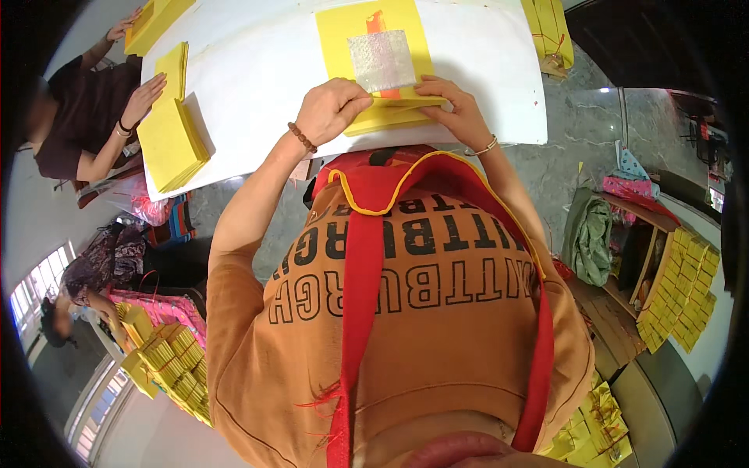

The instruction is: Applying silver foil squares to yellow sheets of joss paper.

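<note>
A stack of yellow paper sheets [334, 48] lies on the white table in front of me. On the top sheet are an orange patch [375, 22] and a silvery square [382, 62]. The sheet's near edge is raised into a narrow fold running between my hands. My left hand [331, 113] pinches the left end of this fold, thumb and fingers together. At the other end, my right hand [454, 113] grips the fold with its thumb below and fingers above. More yellow paper shows under the fold, close to the table's near edge.
The white table [257, 70] carries stacked yellow paper [173, 144] on the left, where a co-worker's hand [146, 97] rests. Another person [109, 261] is at the lower left by bundled yellow paper [175, 355]. Tied yellow bundles [683, 288] stand at right near a wooden shelf [641, 249].
</note>
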{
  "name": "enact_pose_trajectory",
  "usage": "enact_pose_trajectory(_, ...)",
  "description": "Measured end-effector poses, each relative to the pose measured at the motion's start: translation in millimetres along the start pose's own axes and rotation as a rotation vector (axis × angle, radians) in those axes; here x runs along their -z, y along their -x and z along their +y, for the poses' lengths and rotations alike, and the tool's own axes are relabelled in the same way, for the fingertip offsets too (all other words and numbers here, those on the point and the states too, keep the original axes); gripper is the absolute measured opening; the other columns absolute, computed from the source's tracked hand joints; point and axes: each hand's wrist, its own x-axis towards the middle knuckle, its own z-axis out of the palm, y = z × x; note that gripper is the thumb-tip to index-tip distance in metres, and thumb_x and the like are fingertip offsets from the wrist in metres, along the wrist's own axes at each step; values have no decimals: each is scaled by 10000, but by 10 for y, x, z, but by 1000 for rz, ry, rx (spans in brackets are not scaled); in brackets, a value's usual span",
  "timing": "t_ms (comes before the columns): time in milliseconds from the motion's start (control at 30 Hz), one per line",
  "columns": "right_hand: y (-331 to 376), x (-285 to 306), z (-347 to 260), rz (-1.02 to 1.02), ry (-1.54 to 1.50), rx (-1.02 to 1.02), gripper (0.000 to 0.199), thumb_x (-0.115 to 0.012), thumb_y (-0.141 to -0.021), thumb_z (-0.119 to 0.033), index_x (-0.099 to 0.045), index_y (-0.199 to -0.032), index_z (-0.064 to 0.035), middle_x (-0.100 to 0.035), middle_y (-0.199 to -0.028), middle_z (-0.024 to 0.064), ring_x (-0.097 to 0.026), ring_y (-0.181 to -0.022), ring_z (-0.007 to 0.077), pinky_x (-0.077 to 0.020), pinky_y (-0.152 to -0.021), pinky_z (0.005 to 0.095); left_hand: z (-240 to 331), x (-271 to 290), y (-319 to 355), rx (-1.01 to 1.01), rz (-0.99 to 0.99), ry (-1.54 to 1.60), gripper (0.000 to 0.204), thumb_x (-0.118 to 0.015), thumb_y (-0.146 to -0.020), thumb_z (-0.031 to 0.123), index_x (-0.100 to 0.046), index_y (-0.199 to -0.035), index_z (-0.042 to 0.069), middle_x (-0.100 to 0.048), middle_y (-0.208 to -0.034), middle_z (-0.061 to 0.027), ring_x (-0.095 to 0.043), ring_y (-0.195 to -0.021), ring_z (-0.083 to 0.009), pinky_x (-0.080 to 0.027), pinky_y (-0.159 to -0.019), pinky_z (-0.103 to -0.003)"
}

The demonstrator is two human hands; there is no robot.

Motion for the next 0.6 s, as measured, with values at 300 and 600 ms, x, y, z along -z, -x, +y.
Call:
enact_pose_trajectory(300, 20, 24, -53, -18, 14, -3, 406, -684, -722, -54, -577, -1113, -67, -554, -1186, 78, -419, -1229, 232, -341, -1012, 333, -72, 12, -60, 171, -92, 113, 205, -566, -847, 202, -618, -851, 4, -592, -755, -102, -568, -707, -212, -440, -654, -311)
enact_pose_trajectory(600, -4, 39, 4, -54, -110, -90, 384, -649, -785, -144, -558, -1152, -76, -544, -1200, 74, -411, -1225, 217, -290, -1036, 341, -103, -1, -61, 208, -73, 181, 226, -535, -836, 217, -619, -815, 8, -604, -728, -120, -573, -647, -243, -445, -607, -338)
